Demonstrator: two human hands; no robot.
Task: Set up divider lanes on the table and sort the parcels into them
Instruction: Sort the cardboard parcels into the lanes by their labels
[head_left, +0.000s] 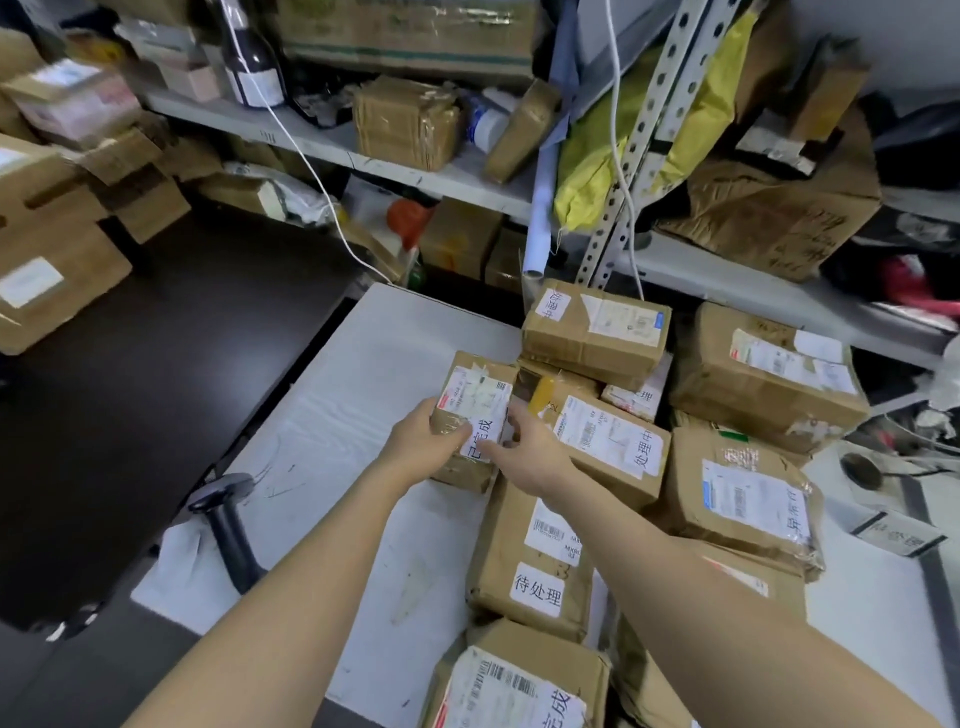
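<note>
A small brown parcel (480, 395) with white labels sits on the white table (363, 374), left of the parcel pile. My left hand (428, 441) grips its near left side, thumb on top. My right hand (524, 447) holds its right edge, fingers curled around it. Several taped cardboard parcels crowd the table's right half: one with a white label (602, 436), a stacked one behind (592, 332), a large one at the far right (763, 374), one nearest my right forearm (535, 561) and one at the bottom edge (519, 686). No divider is visible.
A black handheld scanner on a stand (228, 519) stands at the table's left edge. Metal shelving (395, 161) behind holds boxes, a dark bottle (252, 62) and a yellow bag (691, 114). White cables (311, 171) hang down. Cartons (52, 249) are stacked at the left over dark floor.
</note>
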